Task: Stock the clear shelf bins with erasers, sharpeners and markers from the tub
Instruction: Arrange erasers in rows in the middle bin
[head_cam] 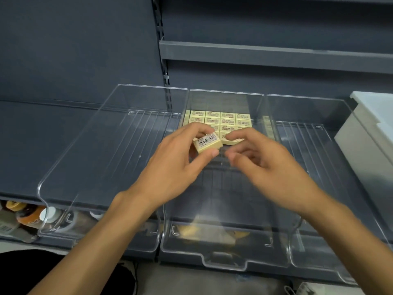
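Three clear shelf bins stand side by side on a dark grey shelf. The middle bin (225,255) holds several pale yellow boxed erasers (221,120) laid in neat rows at its back. My left hand (176,158) pinches one more yellow eraser (207,143), barcode side up, above the middle bin's floor just in front of those rows. My right hand (261,156) hovers beside it with its fingers curled and apart, holding nothing. The left bin (63,188) and the right bin (331,209) look bare inside.
A white tub (370,128) sits on the shelf at the far right, its contents hidden. Below the bins, a lower shelf shows bottles and packets (27,216). A grey shelf (276,54) juts out above at the back.
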Action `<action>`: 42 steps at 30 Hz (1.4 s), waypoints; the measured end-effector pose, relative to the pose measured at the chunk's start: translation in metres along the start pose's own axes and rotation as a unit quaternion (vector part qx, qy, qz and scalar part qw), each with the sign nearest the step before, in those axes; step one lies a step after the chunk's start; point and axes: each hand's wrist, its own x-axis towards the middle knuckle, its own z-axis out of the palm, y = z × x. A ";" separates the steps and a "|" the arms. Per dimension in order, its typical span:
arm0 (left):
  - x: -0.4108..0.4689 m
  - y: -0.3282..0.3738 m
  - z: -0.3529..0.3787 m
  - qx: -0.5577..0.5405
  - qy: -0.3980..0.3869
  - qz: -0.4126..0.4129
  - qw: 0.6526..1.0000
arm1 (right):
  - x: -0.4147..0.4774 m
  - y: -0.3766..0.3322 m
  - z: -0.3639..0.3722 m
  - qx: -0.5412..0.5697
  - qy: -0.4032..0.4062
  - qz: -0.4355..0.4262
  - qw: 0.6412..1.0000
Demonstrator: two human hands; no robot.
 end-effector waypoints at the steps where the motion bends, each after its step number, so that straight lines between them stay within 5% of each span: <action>1: 0.000 0.001 0.000 0.004 -0.006 0.024 1.000 | -0.006 -0.002 -0.002 0.043 0.005 -0.017 0.999; 5: 0.002 0.001 0.000 0.036 -0.023 0.090 0.995 | -0.016 -0.002 -0.002 0.057 -0.003 -0.086 0.995; 8: 0.004 0.005 0.001 0.034 -0.043 0.091 0.994 | -0.015 0.003 -0.001 -0.050 0.026 -0.118 0.991; 18: 0.006 0.021 0.001 -0.105 -0.118 0.023 0.987 | -0.017 0.004 -0.009 -0.215 0.031 -0.177 0.960; 23: 0.005 0.021 0.006 0.013 -0.142 0.019 0.990 | -0.011 0.002 -0.019 -0.221 0.004 -0.078 0.972; 28: 0.004 0.020 0.010 0.129 -0.088 0.028 0.987 | 0.020 0.005 -0.017 -0.361 -0.009 0.026 0.932; 33: 0.007 0.018 0.008 0.075 -0.107 -0.004 0.991 | 0.056 0.012 0.009 -0.431 -0.064 0.112 0.893; 42: 0.008 0.019 0.009 0.081 -0.116 -0.012 0.990 | 0.066 0.017 0.009 -0.434 -0.044 0.140 0.889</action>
